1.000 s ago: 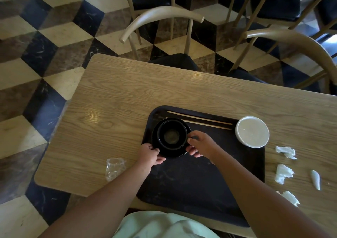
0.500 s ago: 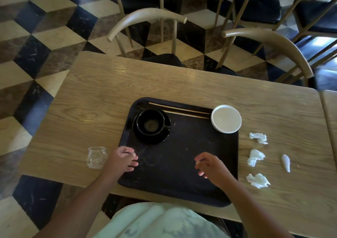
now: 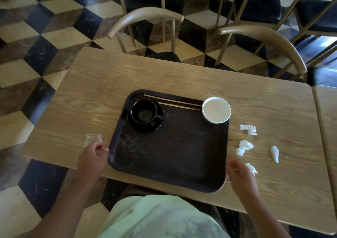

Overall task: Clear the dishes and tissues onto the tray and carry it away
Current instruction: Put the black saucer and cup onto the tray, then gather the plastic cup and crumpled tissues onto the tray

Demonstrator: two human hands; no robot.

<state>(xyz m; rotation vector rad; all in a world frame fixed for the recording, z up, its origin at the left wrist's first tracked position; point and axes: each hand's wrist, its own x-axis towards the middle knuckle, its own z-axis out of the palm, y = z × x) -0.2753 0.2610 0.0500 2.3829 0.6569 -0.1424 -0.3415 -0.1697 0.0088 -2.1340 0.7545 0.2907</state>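
Tray [image 3: 169, 155], black rectangular plastic, lies on the wood-grain table [image 3: 182, 73]; I see on it a black cup on its saucer [image 3: 145, 115], two wooden chopsticks [image 3: 173, 102] and a white round bowl [image 3: 216, 109]. Crumpled white tissues [image 3: 248, 129] sit on the table right of the tray. My left hand [image 3: 93, 158], fingers loosely curled and empty, touches a clear plastic wrapper [image 3: 93, 139]. My right hand [image 3: 238, 175], fingers loosely spread, is just beside the nearest tissue [image 3: 251, 168].

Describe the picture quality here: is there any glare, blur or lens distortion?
Head view: wide-angle bending curves the table edges; soft glare patch on the wood left of the tray; both hands, left hand and right hand, are slightly motion-blurred; bright window reflection on the floor at upper right.
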